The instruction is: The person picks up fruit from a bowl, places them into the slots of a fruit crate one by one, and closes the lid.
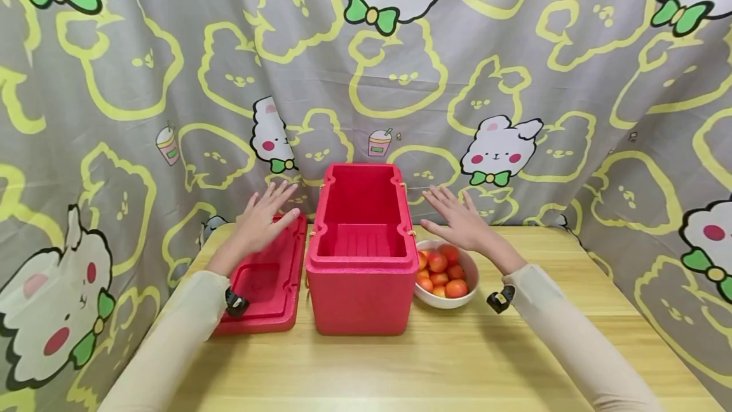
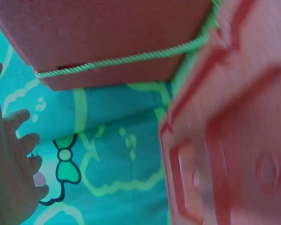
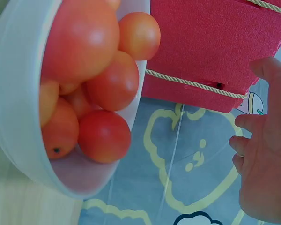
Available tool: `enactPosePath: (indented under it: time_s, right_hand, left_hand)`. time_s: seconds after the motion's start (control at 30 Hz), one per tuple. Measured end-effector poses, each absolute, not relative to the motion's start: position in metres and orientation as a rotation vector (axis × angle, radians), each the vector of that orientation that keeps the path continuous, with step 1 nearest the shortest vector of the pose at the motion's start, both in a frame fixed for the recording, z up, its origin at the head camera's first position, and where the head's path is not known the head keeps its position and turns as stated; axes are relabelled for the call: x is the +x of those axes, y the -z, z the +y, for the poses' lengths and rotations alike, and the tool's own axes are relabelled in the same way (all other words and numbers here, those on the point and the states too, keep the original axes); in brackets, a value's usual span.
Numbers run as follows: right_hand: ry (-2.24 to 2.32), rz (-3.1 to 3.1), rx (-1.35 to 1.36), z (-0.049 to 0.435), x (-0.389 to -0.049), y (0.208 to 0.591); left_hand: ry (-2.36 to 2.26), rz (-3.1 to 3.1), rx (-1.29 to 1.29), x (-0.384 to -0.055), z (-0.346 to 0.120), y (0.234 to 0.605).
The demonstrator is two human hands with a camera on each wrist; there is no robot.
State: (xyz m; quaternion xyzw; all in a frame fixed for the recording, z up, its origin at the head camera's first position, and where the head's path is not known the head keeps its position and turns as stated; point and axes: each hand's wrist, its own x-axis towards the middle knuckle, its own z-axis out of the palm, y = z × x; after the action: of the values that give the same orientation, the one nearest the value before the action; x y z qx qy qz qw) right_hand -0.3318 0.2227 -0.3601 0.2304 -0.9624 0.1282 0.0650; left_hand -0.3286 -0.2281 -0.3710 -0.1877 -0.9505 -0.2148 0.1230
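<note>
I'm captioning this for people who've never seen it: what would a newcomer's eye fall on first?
Probably the open red cooler box, central in the head view, with its red lid lying to its left on the wood-grain table. Next, the white bowl of orange-red tomatoes just right of it. Behind hangs a grey curtain with yellow cartoon outlines.

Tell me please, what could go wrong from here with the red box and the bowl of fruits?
The bowl stands close beside the red box, so a sideways push on the box might knock it. The round fruits are piled up and could roll out if the bowl tips. A cord runs along the box's side; the right hand might snag it when reaching down.
</note>
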Motion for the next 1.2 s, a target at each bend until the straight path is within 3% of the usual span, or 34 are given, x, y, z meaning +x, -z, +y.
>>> enactPosePath:
  time_s: [0.33,0.5,0.9,1.2]
  right_hand:
    - [-0.306,-2.872,0.818,0.226,-0.333,0.352]
    - [-0.312,-2.838,0.926,0.226,-0.329,0.354]
    - [-0.307,-2.672,1.173,0.231,-0.323,0.381]
    - [-0.255,-2.551,1.261,0.229,-0.324,0.391]
  left_hand:
    - [1.569,-2.384,-0.695,-0.330,-0.195,0.378]
    - [1.789,-2.208,-0.798,-0.331,-0.180,0.379]
    - [1.519,-2.156,-0.996,-0.332,-0.171,0.390]
    - [1.394,-2.149,-0.968,-0.333,-0.166,0.386]
